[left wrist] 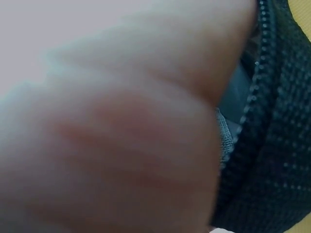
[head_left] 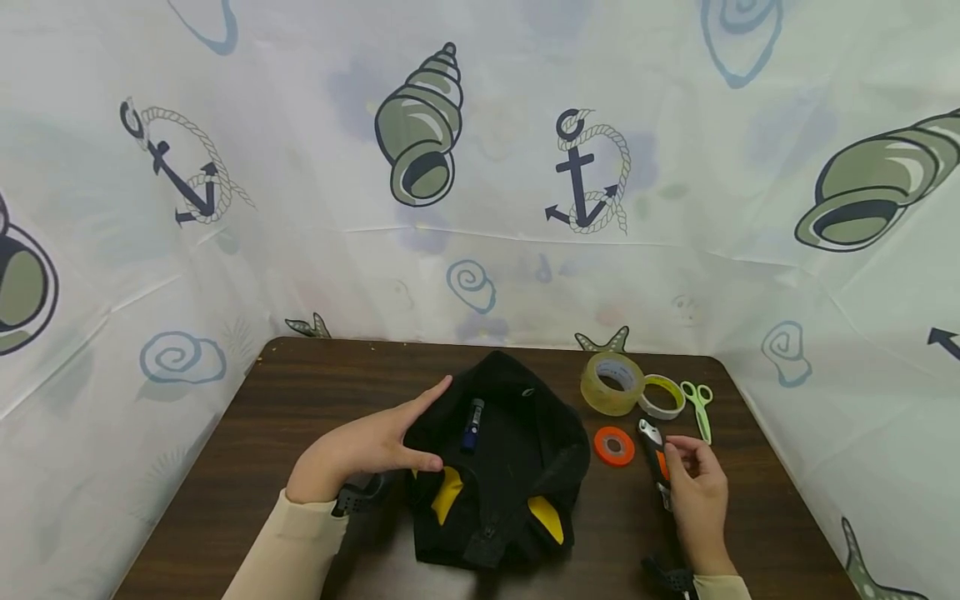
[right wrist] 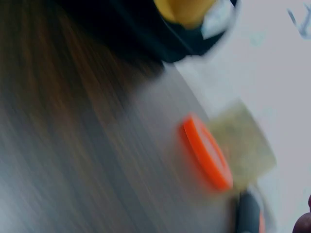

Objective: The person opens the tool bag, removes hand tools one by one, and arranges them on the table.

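A black zippered bag (head_left: pixel 498 500) with yellow patches stands opened on the table. My left hand (head_left: pixel 367 450) holds its left side, thumb across the front and another finger up along the edge. In the left wrist view the zipper teeth (left wrist: pixel 255 104) run beside this hand. A small dark blue tube (head_left: pixel 471 427) lies inside the bag. My right hand (head_left: pixel 699 492) is beside a utility knife (head_left: pixel 655 454) with orange and black parts, its fingers bent. The right wrist view shows a fingertip (right wrist: pixel 303 224) apart from the knife; contact is unclear in the head view.
Right of the bag lie an orange tape roll (head_left: pixel 613 447), a wide clear tape roll (head_left: pixel 611 385), a white and yellow tape roll (head_left: pixel 663 397) and light green scissors (head_left: pixel 701 408). The brown table (head_left: pixel 322 375) meets a patterned curtain (head_left: pixel 510 275) behind and at both sides.
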Motion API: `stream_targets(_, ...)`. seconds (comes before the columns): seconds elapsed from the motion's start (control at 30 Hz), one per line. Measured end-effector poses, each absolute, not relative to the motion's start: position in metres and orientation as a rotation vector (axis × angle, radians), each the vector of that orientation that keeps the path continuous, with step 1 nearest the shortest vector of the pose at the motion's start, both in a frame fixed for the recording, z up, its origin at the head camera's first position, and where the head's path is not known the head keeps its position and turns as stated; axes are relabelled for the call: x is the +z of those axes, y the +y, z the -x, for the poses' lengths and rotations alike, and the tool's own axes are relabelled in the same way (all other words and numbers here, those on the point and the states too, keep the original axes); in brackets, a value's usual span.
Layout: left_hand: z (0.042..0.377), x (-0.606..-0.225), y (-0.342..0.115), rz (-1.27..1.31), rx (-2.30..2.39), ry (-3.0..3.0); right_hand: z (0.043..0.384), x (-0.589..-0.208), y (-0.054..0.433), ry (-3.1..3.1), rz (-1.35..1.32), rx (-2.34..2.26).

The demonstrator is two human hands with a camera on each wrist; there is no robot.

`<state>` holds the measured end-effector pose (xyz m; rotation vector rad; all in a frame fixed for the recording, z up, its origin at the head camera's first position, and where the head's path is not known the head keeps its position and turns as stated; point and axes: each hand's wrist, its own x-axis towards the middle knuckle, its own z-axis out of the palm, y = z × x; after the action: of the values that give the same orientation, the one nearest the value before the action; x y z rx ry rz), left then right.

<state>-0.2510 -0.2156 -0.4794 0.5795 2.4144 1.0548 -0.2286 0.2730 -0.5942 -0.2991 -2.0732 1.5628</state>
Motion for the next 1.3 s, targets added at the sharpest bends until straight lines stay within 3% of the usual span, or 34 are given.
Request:
stream_targets(0.23, 0.251, -0.480, -0.216, -0.583, 1.055, 2.411, 0.212, -0.562, 0.230, -2.108, 0.083, 1.739)
stream_targets(0.5, 0.254, -0.480, -0.215, -0.588, 1.055, 2.412, 0.203, -0.505, 0.188, -2.334, -0.413, 1.784)
stream_targets(0.83, 0.254, -0.482, -0.215, -0.594, 1.055, 2.407, 0.230, -0.467, 0.140, -2.489, -0.759, 1.994)
stream_targets(1.3, 0.257, -0.487, -0.213, -0.613, 1.051, 2.409, 0.278, -0.468, 0.099, -2.784, -0.683, 2.063)
